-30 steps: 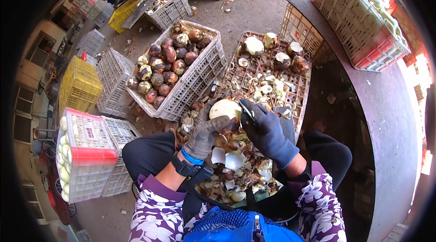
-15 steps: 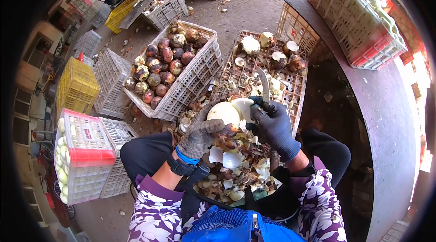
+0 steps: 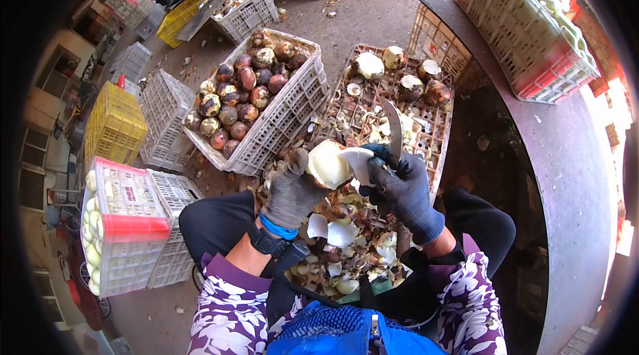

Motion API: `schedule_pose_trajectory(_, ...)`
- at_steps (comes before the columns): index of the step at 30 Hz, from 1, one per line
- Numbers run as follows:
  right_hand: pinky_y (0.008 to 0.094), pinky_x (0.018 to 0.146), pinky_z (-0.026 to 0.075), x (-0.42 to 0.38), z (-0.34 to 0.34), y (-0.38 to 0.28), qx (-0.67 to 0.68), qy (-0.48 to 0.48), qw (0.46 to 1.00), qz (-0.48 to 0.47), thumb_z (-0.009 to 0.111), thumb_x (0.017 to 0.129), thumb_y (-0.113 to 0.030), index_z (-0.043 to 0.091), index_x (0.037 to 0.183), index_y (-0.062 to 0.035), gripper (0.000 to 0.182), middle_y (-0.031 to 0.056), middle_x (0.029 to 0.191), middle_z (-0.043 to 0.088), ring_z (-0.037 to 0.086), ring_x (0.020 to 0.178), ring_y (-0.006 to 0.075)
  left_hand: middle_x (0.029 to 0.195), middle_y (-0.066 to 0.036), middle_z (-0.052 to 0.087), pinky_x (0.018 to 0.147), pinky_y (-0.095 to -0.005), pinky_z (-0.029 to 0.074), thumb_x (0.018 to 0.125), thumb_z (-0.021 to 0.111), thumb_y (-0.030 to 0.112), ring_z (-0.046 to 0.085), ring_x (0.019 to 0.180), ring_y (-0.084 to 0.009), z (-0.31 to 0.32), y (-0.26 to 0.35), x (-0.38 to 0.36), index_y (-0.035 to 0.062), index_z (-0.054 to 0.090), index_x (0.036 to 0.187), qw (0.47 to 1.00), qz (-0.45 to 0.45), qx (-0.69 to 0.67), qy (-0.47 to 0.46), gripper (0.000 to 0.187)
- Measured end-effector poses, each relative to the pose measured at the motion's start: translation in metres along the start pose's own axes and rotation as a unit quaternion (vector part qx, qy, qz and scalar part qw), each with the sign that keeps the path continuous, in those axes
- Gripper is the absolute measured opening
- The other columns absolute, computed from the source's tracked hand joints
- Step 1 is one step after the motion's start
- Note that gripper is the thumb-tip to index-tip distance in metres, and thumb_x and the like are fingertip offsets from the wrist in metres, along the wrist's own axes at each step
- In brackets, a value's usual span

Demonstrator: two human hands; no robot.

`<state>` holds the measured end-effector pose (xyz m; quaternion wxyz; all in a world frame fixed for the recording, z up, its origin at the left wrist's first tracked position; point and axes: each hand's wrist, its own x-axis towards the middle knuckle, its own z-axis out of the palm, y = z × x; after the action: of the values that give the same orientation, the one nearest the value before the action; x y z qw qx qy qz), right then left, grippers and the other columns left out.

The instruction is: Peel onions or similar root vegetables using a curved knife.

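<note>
A pale, partly peeled bulb (image 3: 328,164) rests in my gloved left hand (image 3: 291,188), whose fingers wrap round its left side. My right hand (image 3: 401,190), in a dark glove, is closed round a knife (image 3: 393,123) with its curved blade pointing up. Between the bulb and my right hand is a thick white slice of peel (image 3: 359,164). Below both hands lies a heap of peelings (image 3: 346,252). Just ahead, an upturned slatted crate (image 3: 436,170) bears scraps and several bulbs, some partly peeled.
A white crate (image 3: 283,130) of unpeeled brown bulbs stands ahead on the left. Another crate (image 3: 131,228) with pale bulbs is at the left. A yellow crate (image 3: 114,122) stands behind it. On the right, a curved tabletop (image 3: 566,175) carries a crate (image 3: 526,35) of pale green bulbs.
The bulb has turned in my left hand and shows some brown on its face. The white slice now stands farther out from it, towards my right hand. The knife blade has shifted slightly right.
</note>
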<state>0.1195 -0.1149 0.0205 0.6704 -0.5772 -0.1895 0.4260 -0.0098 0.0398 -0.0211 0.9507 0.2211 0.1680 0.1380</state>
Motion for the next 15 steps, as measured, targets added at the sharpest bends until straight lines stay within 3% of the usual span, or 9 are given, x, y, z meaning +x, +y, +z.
schedule_pose_trajectory(2, 0.0197, 0.054, 0.050, -0.001, 0.001, -0.002, 0.010, 0.001, 1.000, 0.020, 0.057, 0.093, -0.013, 0.061, 0.114, -0.0010, 0.025, 0.0027, 0.086, 0.065, 0.059, 0.066, 0.0058, 0.122, -0.015, 0.054, 0.104, -0.0437, 0.039, 0.084, 0.068, 0.030, 0.050, 0.118, -0.0290, 0.006, -0.002, -0.001, -0.0014, 0.045, 0.129, 0.999, 0.009, 0.026, -0.026, 0.059)
schedule_pose_trajectory(8, 0.0204, 0.052, 0.051, 0.004, 0.001, 0.004, 0.092, 0.029, 0.994, 0.042, 0.058, 0.091, -0.013, 0.062, 0.107, 0.0008, 0.022, 0.0049, 0.084, 0.065, 0.061, 0.063, 0.0086, 0.120, -0.015, 0.055, 0.103, -0.0445, 0.040, 0.080, 0.068, 0.023, 0.052, 0.116, -0.0287, 0.012, 0.000, -0.002, 0.0010, 0.046, 0.128, 0.998, 0.027, 0.054, 0.005, 0.057)
schedule_pose_trajectory(13, 0.0210, 0.047, 0.049, 0.012, -0.016, 0.008, 0.129, 0.062, 0.990, 0.018, 0.057, 0.089, -0.017, 0.060, 0.089, 0.0004, 0.017, 0.0066, 0.074, 0.063, 0.062, 0.057, 0.0120, 0.119, -0.017, 0.056, 0.097, -0.0523, 0.045, 0.079, 0.070, 0.025, 0.055, 0.112, -0.0318, -0.002, 0.005, -0.003, 0.0001, 0.046, 0.128, 0.999, 0.040, 0.027, -0.003, 0.060)
schedule_pose_trajectory(15, 0.0218, 0.042, 0.047, 0.020, -0.029, 0.016, 0.174, 0.090, 0.981, -0.015, 0.059, 0.089, -0.016, 0.058, 0.090, -0.0004, 0.016, 0.0060, 0.068, 0.061, 0.060, 0.051, 0.0126, 0.118, -0.017, 0.056, 0.095, -0.0555, 0.046, 0.078, 0.070, 0.026, 0.056, 0.111, -0.0332, -0.006, 0.011, -0.005, -0.0004, 0.046, 0.128, 0.999, 0.046, 0.021, -0.016, 0.062)
